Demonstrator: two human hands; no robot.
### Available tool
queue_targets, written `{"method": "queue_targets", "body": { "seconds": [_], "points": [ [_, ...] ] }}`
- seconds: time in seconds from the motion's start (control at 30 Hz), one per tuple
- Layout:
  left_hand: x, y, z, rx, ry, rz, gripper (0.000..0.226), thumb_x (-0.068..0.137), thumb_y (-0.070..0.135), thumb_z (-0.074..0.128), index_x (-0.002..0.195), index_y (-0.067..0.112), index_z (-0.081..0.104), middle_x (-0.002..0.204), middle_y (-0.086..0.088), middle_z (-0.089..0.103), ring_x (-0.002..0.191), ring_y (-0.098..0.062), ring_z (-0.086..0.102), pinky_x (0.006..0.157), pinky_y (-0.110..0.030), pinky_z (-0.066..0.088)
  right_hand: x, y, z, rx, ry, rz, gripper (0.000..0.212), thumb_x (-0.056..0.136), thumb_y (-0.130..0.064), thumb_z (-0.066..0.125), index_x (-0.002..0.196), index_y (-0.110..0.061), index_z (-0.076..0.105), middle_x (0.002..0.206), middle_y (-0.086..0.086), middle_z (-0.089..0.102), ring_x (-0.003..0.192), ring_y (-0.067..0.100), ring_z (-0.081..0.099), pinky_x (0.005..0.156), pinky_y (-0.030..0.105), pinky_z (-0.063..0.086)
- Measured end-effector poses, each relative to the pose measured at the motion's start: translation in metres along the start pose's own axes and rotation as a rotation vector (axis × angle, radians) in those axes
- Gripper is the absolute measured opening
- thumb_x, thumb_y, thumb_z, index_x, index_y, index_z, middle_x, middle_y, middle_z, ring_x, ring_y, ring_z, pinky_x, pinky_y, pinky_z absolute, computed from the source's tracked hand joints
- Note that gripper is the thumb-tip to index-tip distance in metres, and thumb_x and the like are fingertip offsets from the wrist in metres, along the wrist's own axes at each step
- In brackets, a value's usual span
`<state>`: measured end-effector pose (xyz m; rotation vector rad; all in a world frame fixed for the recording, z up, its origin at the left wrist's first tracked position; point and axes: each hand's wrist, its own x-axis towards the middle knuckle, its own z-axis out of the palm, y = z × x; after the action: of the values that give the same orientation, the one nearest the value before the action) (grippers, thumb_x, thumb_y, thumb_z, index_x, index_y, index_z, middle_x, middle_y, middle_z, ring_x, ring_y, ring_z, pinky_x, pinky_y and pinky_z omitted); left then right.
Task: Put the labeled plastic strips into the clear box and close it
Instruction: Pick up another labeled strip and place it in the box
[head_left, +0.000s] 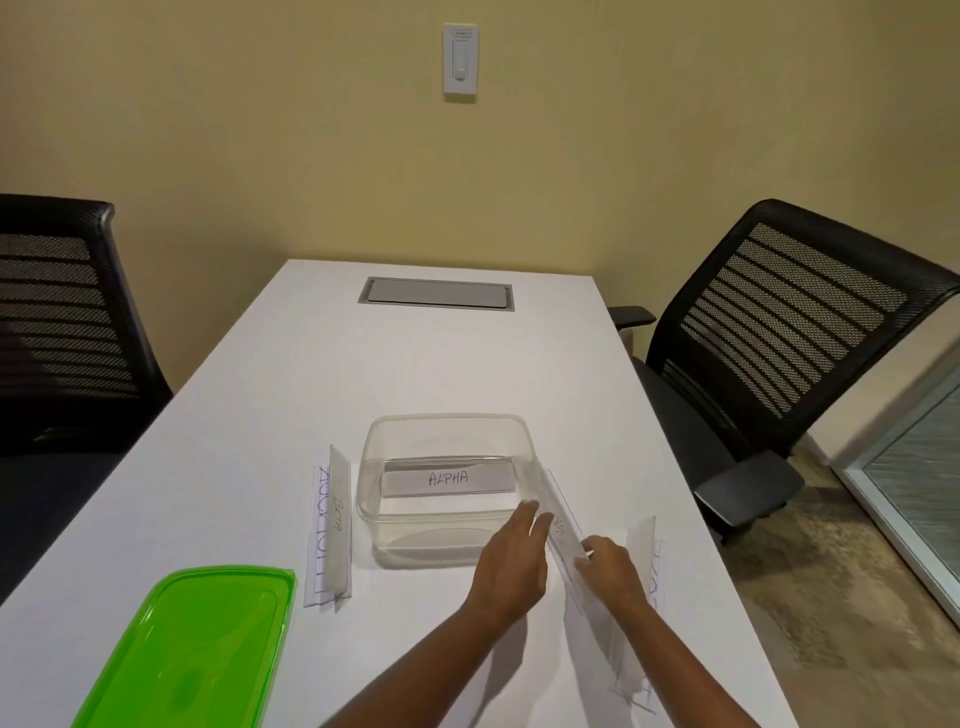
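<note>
The clear box (445, 426) stands open in the middle of the white table, with a strip labeled ALPHA (448, 479) lying inside it. A strip labeled BETA (338, 525) lies to the box's left beside another lettered strip (318, 540). Right of the box, my left hand (511, 564) and my right hand (613, 571) both hold a long clear labeled strip (561, 525), tilted, its far end against the box's right rim. Another strip (641, 551) stands just right of my right hand. The green lid (192, 649) lies at the near left.
The white table (415, 364) has a grey cable hatch (436, 293) at its far end. Black mesh chairs stand at the left (57, 312) and right (779, 338). A glass panel (914, 467) and carpet are at the far right.
</note>
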<state>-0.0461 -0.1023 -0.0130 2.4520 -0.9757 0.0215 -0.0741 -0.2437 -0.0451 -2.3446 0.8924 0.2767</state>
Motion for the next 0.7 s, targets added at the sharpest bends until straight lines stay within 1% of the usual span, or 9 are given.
{"method": "queue_targets", "body": {
  "seconds": [0.1, 0.23, 0.3, 0.37, 0.4, 0.47, 0.53, 0.6, 0.7],
  "points": [
    [-0.003, 0.001, 0.006, -0.034, -0.103, -0.081, 0.051, 0.09, 0.005, 0.039, 0.14, 0.009, 0.038, 0.145, -0.008, 0.041, 0.125, -0.026, 0.051, 0.094, -0.035, 0.05, -0.002, 0.0, 0.0, 0.031, 0.042, 0.015, 0.031, 0.093, -0.005, 0.042, 0.118, -0.003, 0.06, 0.124, 0.014, 0.064, 0.111, 0.029, 0.061, 0.092, 0.031, 0.049],
    [-0.006, 0.002, 0.015, -0.179, -0.145, -0.216, 0.046, 0.094, 0.014, 0.04, 0.141, 0.012, 0.036, 0.141, -0.005, 0.044, 0.124, -0.02, 0.051, 0.099, -0.032, 0.046, -0.003, 0.001, -0.003, 0.102, 0.045, 0.038, 0.031, 0.091, -0.002, 0.042, 0.114, -0.001, 0.063, 0.12, 0.015, 0.065, 0.108, 0.031, 0.061, 0.089, 0.033, 0.049],
    [-0.005, 0.003, 0.018, -0.28, -0.193, -0.326, 0.046, 0.096, 0.018, 0.041, 0.141, 0.011, 0.035, 0.141, -0.008, 0.044, 0.127, -0.022, 0.049, 0.103, -0.031, 0.043, -0.005, 0.004, -0.005, 0.224, 0.029, 0.067, 0.03, 0.086, 0.002, 0.044, 0.105, 0.003, 0.067, 0.105, 0.018, 0.069, 0.092, 0.031, 0.062, 0.077, 0.032, 0.048],
    [-0.004, 0.006, 0.021, -0.385, -0.268, -0.431, 0.044, 0.097, 0.023, 0.043, 0.138, 0.007, 0.038, 0.139, -0.012, 0.048, 0.127, -0.024, 0.048, 0.104, -0.029, 0.039, -0.012, 0.006, -0.008, 0.35, -0.011, 0.068, 0.02, 0.082, 0.006, 0.047, 0.084, 0.008, 0.067, 0.078, 0.019, 0.059, 0.067, 0.024, 0.051, 0.064, 0.03, 0.038],
    [-0.003, 0.008, 0.021, -0.445, -0.309, -0.487, 0.044, 0.097, 0.025, 0.043, 0.136, 0.005, 0.04, 0.138, -0.014, 0.051, 0.126, -0.025, 0.049, 0.103, -0.028, 0.039, -0.015, 0.006, -0.01, 0.407, -0.029, 0.07, 0.017, 0.081, 0.007, 0.048, 0.071, 0.005, 0.062, 0.07, 0.016, 0.051, 0.06, 0.021, 0.044, 0.061, 0.029, 0.034],
    [-0.004, 0.012, 0.022, -0.594, -0.386, -0.609, 0.047, 0.097, 0.031, 0.042, 0.136, 0.003, 0.04, 0.139, -0.015, 0.05, 0.127, -0.029, 0.05, 0.104, -0.032, 0.041, -0.021, 0.008, -0.013, 0.529, -0.063, 0.078, 0.029, 0.083, 0.008, 0.051, 0.057, -0.007, 0.049, 0.062, 0.01, 0.04, 0.053, 0.017, 0.035, 0.055, 0.028, 0.031],
    [-0.006, 0.016, 0.024, -0.741, -0.423, -0.714, 0.05, 0.097, 0.033, 0.041, 0.136, 0.002, 0.039, 0.136, -0.017, 0.051, 0.12, -0.033, 0.055, 0.098, -0.038, 0.047, -0.028, 0.009, -0.016, 0.63, -0.104, 0.085, 0.037, 0.086, 0.008, 0.051, 0.055, -0.01, 0.043, 0.058, 0.006, 0.037, 0.051, 0.015, 0.033, 0.051, 0.024, 0.031],
    [-0.009, 0.021, 0.021, -0.855, -0.445, -0.774, 0.048, 0.098, 0.034, 0.039, 0.136, 0.004, 0.039, 0.121, -0.013, 0.056, 0.091, -0.023, 0.061, 0.077, -0.031, 0.052, -0.034, 0.009, -0.018, 0.7, -0.146, 0.102, 0.037, 0.089, 0.007, 0.05, 0.056, -0.009, 0.044, 0.058, 0.006, 0.038, 0.05, 0.015, 0.034, 0.05, 0.023, 0.033],
    [-0.012, 0.022, 0.018, -1.001, -0.457, -0.79, 0.041, 0.099, 0.035, 0.037, 0.133, 0.012, 0.044, 0.117, -0.013, 0.059, 0.084, -0.019, 0.056, 0.075, -0.029, 0.047, -0.044, 0.008, -0.02, 0.878, -0.234, 0.163, 0.028, 0.091, 0.005, 0.049, 0.066, -0.004, 0.054, 0.06, 0.008, 0.046, 0.05, 0.014, 0.04, 0.045, 0.021, 0.038]
  ]
}}
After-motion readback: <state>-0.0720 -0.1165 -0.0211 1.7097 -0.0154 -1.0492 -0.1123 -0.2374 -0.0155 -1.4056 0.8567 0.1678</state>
